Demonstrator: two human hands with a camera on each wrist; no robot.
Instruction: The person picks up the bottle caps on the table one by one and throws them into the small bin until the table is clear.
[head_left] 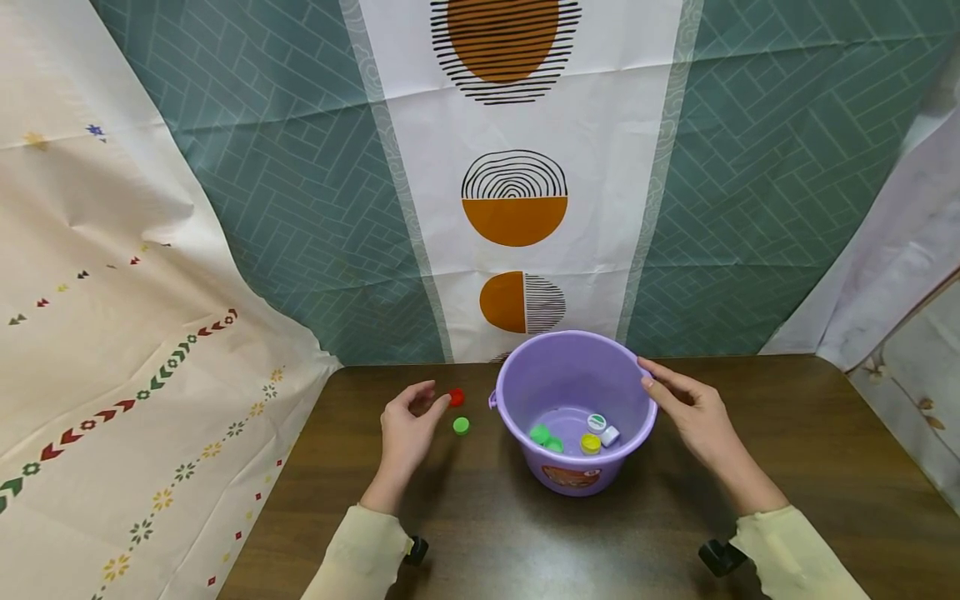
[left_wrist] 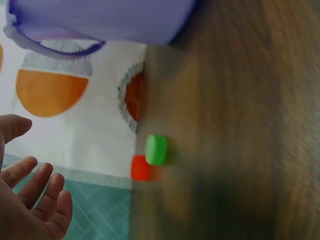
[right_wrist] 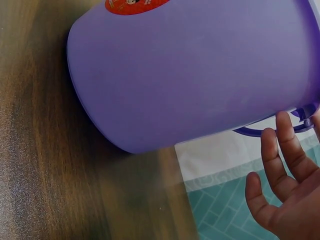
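A purple bucket [head_left: 577, 392] stands on the table with several bottle caps on its floor: green caps [head_left: 552, 444], a yellow cap [head_left: 590, 442] and white caps [head_left: 596, 423]. My right hand [head_left: 693, 412] pinches its rim on the right side, thumb over the edge; in the right wrist view the other fingers [right_wrist: 274, 155] lie loosely outside, near the handle. To the left of the bucket, a red bottle cap [head_left: 456, 397] and a green bottle cap [head_left: 461, 426] lie on the wood. Beside the red one hovers my left hand [head_left: 407, 425], fingers slightly bent, holding nothing.
The brown wooden table [head_left: 810, 425] ends at a hanging cloth [head_left: 517, 250] patterned in teal, white and orange. A cream embroidered cloth [head_left: 187, 400] drapes along the left edge. The bucket's handle [left_wrist: 55, 47] hangs down at its back.
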